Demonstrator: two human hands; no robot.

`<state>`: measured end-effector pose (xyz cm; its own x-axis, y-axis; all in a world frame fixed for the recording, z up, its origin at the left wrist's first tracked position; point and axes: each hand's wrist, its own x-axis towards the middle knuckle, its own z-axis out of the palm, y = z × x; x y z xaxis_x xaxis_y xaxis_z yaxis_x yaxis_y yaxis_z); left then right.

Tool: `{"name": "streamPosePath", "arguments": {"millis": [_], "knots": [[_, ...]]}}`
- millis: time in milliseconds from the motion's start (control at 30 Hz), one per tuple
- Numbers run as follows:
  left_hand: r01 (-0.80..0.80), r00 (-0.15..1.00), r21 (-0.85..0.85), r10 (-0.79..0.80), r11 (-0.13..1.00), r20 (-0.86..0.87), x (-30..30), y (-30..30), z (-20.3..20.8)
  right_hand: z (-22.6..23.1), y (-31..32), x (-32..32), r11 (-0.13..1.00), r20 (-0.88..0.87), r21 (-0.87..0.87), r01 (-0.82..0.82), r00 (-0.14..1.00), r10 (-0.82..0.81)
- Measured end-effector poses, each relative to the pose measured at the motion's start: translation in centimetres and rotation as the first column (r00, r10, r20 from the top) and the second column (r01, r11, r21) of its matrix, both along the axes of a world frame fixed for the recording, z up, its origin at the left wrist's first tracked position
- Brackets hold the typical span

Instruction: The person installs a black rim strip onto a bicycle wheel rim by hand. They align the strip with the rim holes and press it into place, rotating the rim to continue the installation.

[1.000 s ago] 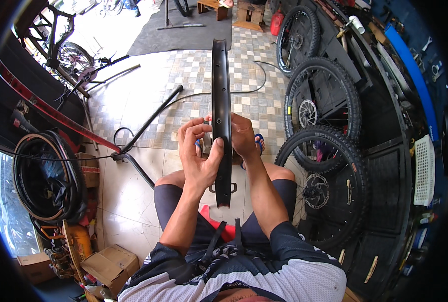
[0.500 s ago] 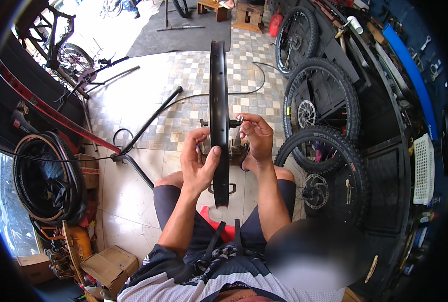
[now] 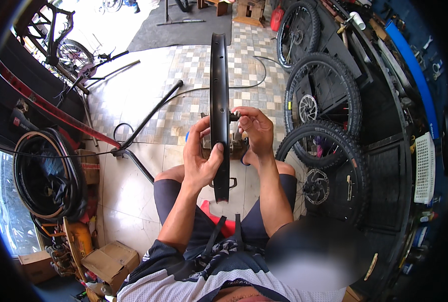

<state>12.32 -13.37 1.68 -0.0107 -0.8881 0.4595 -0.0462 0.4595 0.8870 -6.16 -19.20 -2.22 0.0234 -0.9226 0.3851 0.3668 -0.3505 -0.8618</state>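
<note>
A black bicycle rim (image 3: 219, 85) stands upright and edge-on in front of me, between my hands. It appears to sit in a metal stand (image 3: 239, 146), mostly hidden behind rim and hands. My left hand (image 3: 201, 158) is closed around the rim's lower part, its thumb on the outer face and its fingers along the left side. On the other side, my right hand (image 3: 256, 132) pinches a small metal piece (image 3: 236, 116) beside the rim with thumb and forefinger. I cannot make out its exact kind.
Several tyred wheels (image 3: 352, 93) lean along the black cabinet on the right. A black stand (image 3: 156, 110) with long tubes is on the floor at left. Tyres (image 3: 20, 176) and a cardboard box (image 3: 111, 261) are nearer left. A blurred round shape covers the lower right.
My left fingers have closed more onto the rim, and the thumb lies across its face. The rim appears slightly turned. My right hand stays at the small metal piece.
</note>
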Motion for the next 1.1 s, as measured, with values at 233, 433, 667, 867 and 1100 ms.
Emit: {"name": "streamPosePath", "arguments": {"millis": [233,433,667,867,1100], "knots": [[-0.06,0.997,-0.03,0.061,0.998,0.036,-0.1,0.1,0.5,0.4,-0.1,0.1,1.0,-0.016,-0.017,-0.002,1.0,0.001],[-0.054,0.998,-0.018,0.054,0.998,0.021,-0.1,0.2,0.5,0.1,0.0,0.2,0.999,0.009,0.002,-0.034,0.999,0.034],[-0.028,0.998,0.006,0.028,1.0,0.06,0.3,0.3,0.2,0.1,-0.1,0.0,0.999,0.006,-0.027,-0.022,1.0,0.022],[-0.044,0.994,-0.012,0.043,0.999,-0.102,-0.4,-0.6,1.0,0.5,0.2,0.0,1.0,0.015,-0.014,-0.018,1.0,0.018],[-0.036,0.996,0.07,0.042,0.997,-0.083,-0.4,-1.3,2.1,1.1,-1.3,2.1,0.997,0.021,-0.081,0.0,1.0,0.002]]}}
